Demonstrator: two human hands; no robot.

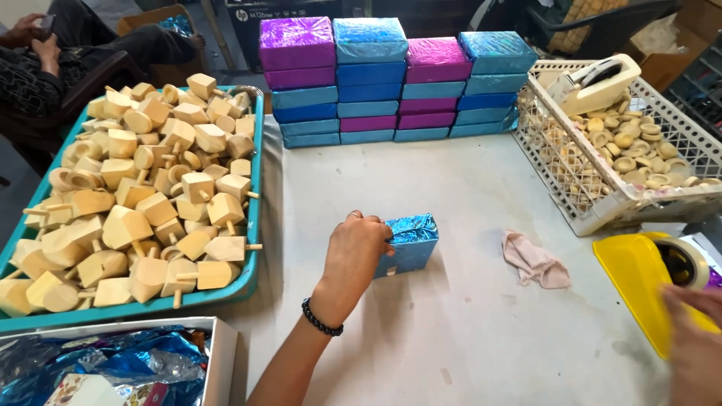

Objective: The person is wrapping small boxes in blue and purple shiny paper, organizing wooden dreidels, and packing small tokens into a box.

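My left hand [353, 252] rests on a small box wrapped in shiny blue foil [412, 242] in the middle of the grey table, fingers curled over its left end. A dark bead bracelet sits on that wrist. My right hand [696, 342] is at the lower right edge, fingers by a yellow tape dispenser [639, 282] with a roll of clear tape [686, 263]; whether it grips the dispenser I cannot tell.
Stacks of purple and blue wrapped boxes [391, 83] line the back. A teal tray [252, 195] of wooden spinning tops sits left, a white basket [571, 180] of small wooden pieces right. A pink cloth [535, 261] lies nearby. A box of foil sheets [113, 368] is at front left. A seated person [45, 53] is far left.
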